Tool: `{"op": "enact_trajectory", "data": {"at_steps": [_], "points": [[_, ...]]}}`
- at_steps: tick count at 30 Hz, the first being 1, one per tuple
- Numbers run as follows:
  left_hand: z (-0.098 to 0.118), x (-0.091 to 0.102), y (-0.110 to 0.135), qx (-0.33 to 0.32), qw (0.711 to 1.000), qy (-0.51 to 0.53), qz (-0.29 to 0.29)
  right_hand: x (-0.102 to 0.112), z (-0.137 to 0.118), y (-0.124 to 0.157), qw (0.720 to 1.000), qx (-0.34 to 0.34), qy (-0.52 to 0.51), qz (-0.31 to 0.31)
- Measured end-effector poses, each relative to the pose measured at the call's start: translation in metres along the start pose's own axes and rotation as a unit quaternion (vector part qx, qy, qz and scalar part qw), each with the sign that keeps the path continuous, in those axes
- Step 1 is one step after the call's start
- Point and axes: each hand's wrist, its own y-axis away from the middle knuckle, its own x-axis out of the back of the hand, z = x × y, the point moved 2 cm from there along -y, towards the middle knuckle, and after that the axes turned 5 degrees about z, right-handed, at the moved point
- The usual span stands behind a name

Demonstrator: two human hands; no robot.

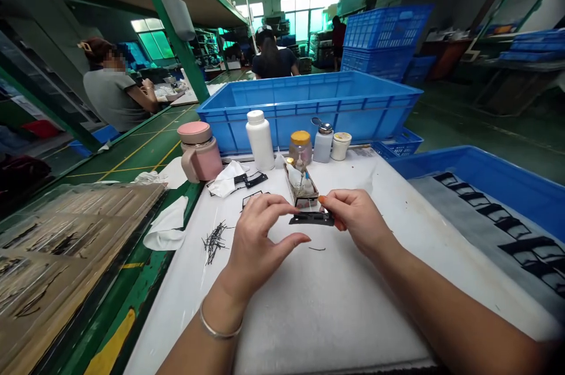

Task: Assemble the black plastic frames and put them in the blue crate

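Black plastic frame (311, 219) is pinched at its right end by the right hand (356, 221), thumb and fingers closed on it, over the white tabletop (282, 316). Left hand (260, 239) stands open, thumb and fingers apart, just beside the frame's left end; contact cannot be confirmed. Risk noted: a grip at one end only may let the frame pivot or slip against the small tray (301, 189) just behind it, upsetting its contents. Loose black strips (215, 242) lie near the left hand; a careless wrist movement could scatter them.
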Motion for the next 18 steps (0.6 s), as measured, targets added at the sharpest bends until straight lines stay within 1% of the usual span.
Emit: {"op": "enact_trajectory", "data": {"at_steps": [2, 3, 4, 6, 8, 10, 13, 15, 16, 18], "points": [[0.004, -0.002, 0.001, -0.058, 0.998, -0.035, -0.01, -0.001, 0.0, 0.002, 1.0, -0.006, -0.004, 0.003], [0.005, -0.004, 0.002, -0.067, 0.997, -0.039, -0.017, -0.001, 0.0, 0.003, 1.0, -0.008, -0.005, 0.0], [0.005, -0.005, 0.003, -0.065, 0.997, -0.038, -0.024, -0.002, 0.0, 0.004, 1.0, -0.009, -0.007, -0.006], [0.005, -0.006, 0.004, -0.039, 0.998, -0.025, -0.032, -0.003, 0.0, 0.005, 1.0, -0.008, -0.014, -0.02], [0.005, -0.006, 0.005, 0.003, 0.999, -0.003, -0.034, -0.004, -0.001, 0.005, 0.999, -0.007, -0.025, -0.036], [0.006, -0.005, 0.005, 0.047, 0.998, 0.026, -0.024, -0.003, -0.001, 0.004, 0.998, -0.002, -0.039, -0.044], [0.004, -0.003, 0.005, 0.129, 0.988, 0.08, 0.01, 0.002, -0.001, 0.002, 0.998, 0.021, -0.057, -0.028], [0.0, -0.003, 0.006, 0.199, 0.97, 0.134, 0.036, 0.005, 0.0, 0.0, 0.998, 0.035, -0.058, -0.005], [-0.003, -0.004, 0.006, 0.237, 0.955, 0.173, 0.048, 0.006, 0.0, 0.0, 0.998, 0.037, -0.055, 0.001], [-0.008, -0.007, 0.007, 0.311, 0.91, 0.265, 0.067, 0.005, 0.0, 0.001, 0.998, 0.037, -0.046, -0.013]]}}
